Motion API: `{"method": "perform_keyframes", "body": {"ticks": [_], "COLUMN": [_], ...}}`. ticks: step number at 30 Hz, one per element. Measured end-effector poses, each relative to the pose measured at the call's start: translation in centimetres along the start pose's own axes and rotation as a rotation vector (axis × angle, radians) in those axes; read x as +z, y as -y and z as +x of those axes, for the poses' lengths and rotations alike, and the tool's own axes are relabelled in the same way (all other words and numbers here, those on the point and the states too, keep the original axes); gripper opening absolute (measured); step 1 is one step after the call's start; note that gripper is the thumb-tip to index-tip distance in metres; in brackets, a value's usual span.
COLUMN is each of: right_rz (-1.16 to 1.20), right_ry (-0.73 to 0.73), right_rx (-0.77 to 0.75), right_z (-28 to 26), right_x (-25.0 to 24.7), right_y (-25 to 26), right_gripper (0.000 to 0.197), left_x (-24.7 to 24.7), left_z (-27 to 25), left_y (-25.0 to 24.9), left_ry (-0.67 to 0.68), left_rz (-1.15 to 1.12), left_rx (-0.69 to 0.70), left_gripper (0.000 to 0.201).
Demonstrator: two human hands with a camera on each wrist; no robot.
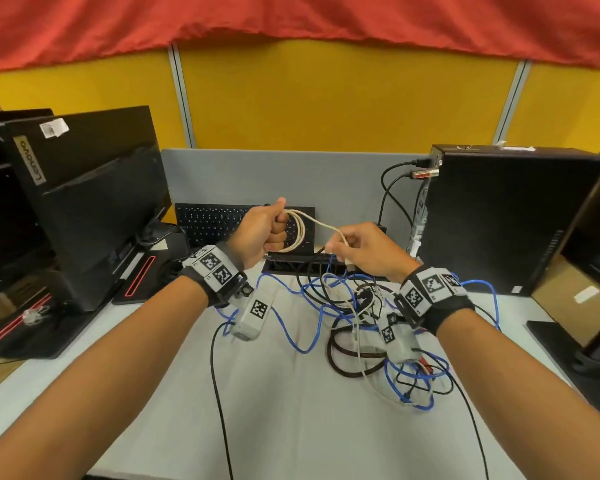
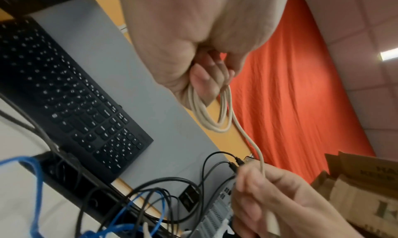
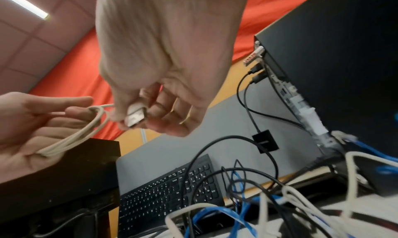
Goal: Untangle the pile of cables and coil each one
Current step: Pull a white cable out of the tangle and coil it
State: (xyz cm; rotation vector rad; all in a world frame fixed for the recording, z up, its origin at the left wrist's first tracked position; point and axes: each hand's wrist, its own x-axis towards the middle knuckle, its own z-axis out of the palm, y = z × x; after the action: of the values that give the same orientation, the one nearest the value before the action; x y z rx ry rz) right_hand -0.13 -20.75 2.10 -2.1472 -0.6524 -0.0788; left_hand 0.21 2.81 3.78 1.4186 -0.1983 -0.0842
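Observation:
My left hand is raised over the desk and grips a small coil of beige cable, loops hanging from its fist. The free end runs right to my right hand, which pinches the cable's beige plug between thumb and fingers. In the left wrist view the beige cable drops from the coil to the right hand. Below both hands lies a tangled pile of cables on the white desk: blue, black, dark brown and white ones.
A black keyboard lies behind the hands against a grey divider. A black monitor stands at the left, a black computer tower at the right with cables plugged in. A cable slot cuts the desk.

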Motion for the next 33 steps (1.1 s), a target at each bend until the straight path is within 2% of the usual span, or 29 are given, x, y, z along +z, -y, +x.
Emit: {"method": "perform_keyframes", "body": {"ticks": [3, 6, 9, 12, 14, 17, 22, 25, 33], "right_rz": [0.14, 0.357, 0.528, 0.592, 0.555, 0.465, 0.538, 0.521, 0.648], "right_ry": [-0.02, -0.181, -0.308, -0.358, -0.376, -0.343, -0.237, -0.182, -0.126], "right_rx": [0.061, 0.084, 0.105, 0.127, 0.152, 0.178, 0.203, 0.221, 0.259], "right_z": [-0.7, -0.7, 0.0, 0.9, 1.2, 1.2, 1.1, 0.8, 0.4], "right_x": [0.3, 0.7, 1.1, 1.8, 2.1, 2.4, 2.9, 2.7, 2.8], "right_y": [-1.3, -2.0, -1.9, -1.3, -1.1, -1.2, -0.6, -0.4, -0.2], "right_gripper": [0.025, 0.026, 0.019, 0.015, 0.02, 0.031, 0.031, 0.034, 0.031], "left_x": [-0.4, 0.0, 0.7, 1.7, 2.3, 3.2, 4.7, 4.9, 5.2], "left_z": [0.0, -0.2, -0.4, -0.4, -0.2, -0.2, -0.7, -0.4, -0.1], "left_y": [0.2, 0.7, 1.7, 2.5, 2.8, 3.1, 3.6, 4.2, 4.9], "left_ry": [0.001, -0.005, 0.012, 0.018, 0.016, 0.012, 0.003, -0.024, -0.122], "left_rz": [0.093, 0.082, -0.004, -0.139, -0.179, -0.171, -0.131, -0.028, 0.109], "left_rx": [0.003, -0.017, -0.042, -0.061, -0.062, -0.042, -0.013, -0.001, 0.127], "left_gripper": [0.04, 0.042, 0.044, 0.043, 0.042, 0.041, 0.039, 0.036, 0.027]}}
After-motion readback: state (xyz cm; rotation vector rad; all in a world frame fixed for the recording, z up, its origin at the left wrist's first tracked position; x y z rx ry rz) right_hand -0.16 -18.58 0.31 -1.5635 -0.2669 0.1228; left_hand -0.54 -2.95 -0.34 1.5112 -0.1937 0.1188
